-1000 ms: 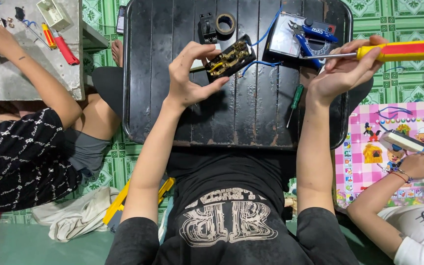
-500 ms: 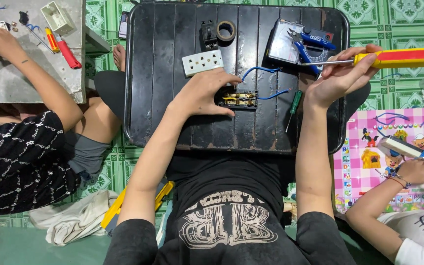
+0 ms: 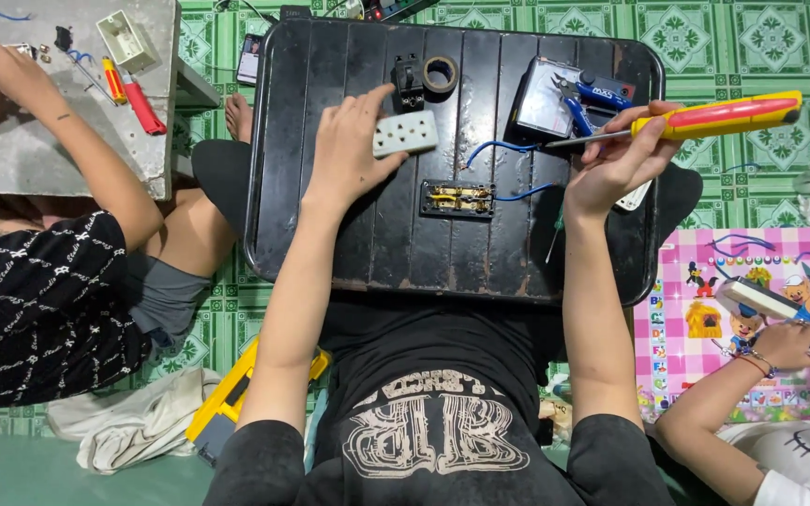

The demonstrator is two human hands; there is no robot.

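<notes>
At the upper left of the frame a co-worker's hand (image 3: 13, 75) is resting on a grey board (image 3: 58, 122) beside a red-handled tool (image 3: 142, 108) and a small pale box (image 3: 127, 39). Moving right, the person's left hand (image 3: 349, 155) is reaching over the black desk (image 3: 349, 253), its grip loosely closing on the near end of a white socket faceplate (image 3: 407, 133), fingertips touching it rather than clamping it. Just beyond, in the upper middle, a roll of black tape (image 3: 441, 73) is lying by a small black part (image 3: 410, 80). At the centre of the desk the open socket base (image 3: 458, 199) is sitting with brass contacts showing and blue wires (image 3: 499, 148) trailing off toward a packet with blue-handled pliers (image 3: 592, 94). The right hand (image 3: 616, 159) is holding a yellow and red screwdriver (image 3: 714, 114), grip clamped on its shaft end, tip pointing left. At the lower right another person's hand (image 3: 780, 342) is working over a pink cartoon mat (image 3: 752, 319). The light hold on the faceplate looks likely to let it slide, and the raised screwdriver tip could catch the wires. Whether any screws are lying loose is hard to make out; the wire ends at the packet are hidden.
</notes>
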